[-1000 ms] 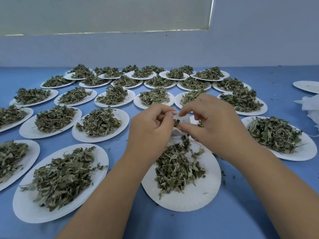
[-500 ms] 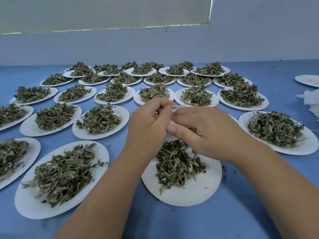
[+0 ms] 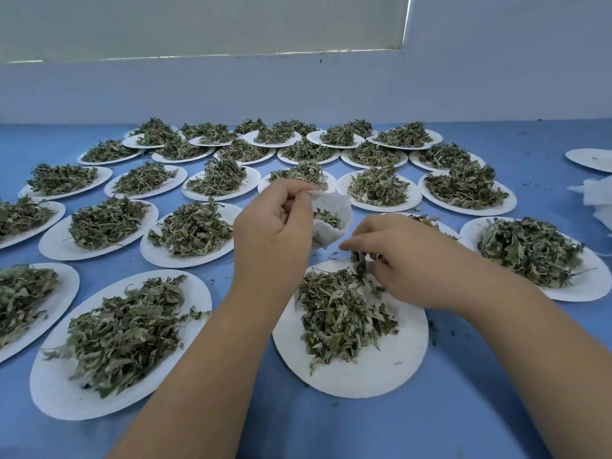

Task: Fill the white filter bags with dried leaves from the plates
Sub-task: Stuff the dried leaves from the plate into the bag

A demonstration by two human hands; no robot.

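My left hand [image 3: 275, 226] pinches the rim of a white filter bag [image 3: 334, 207] and holds it open above the table; a few dried leaves lie inside it. Just below and to the right, my right hand [image 3: 407, 260] is down on the leaf pile [image 3: 337, 316] of the nearest white plate [image 3: 364, 376], with its fingers closed on a small pinch of dried leaves [image 3: 359, 263]. The bag and my right hand are a short way apart.
Several white plates heaped with dried leaves cover the blue table [image 3: 331, 425], among them a large one [image 3: 66, 402] at the front left and one [image 3: 589, 286] at the right. An empty plate [image 3: 592, 159] and a stack of white filter bags [image 3: 596, 200] lie at the far right edge.
My hands have come apart. The right hand left the bag's mouth and dropped onto the near plate's leaves, while the left hand keeps the bag held open.
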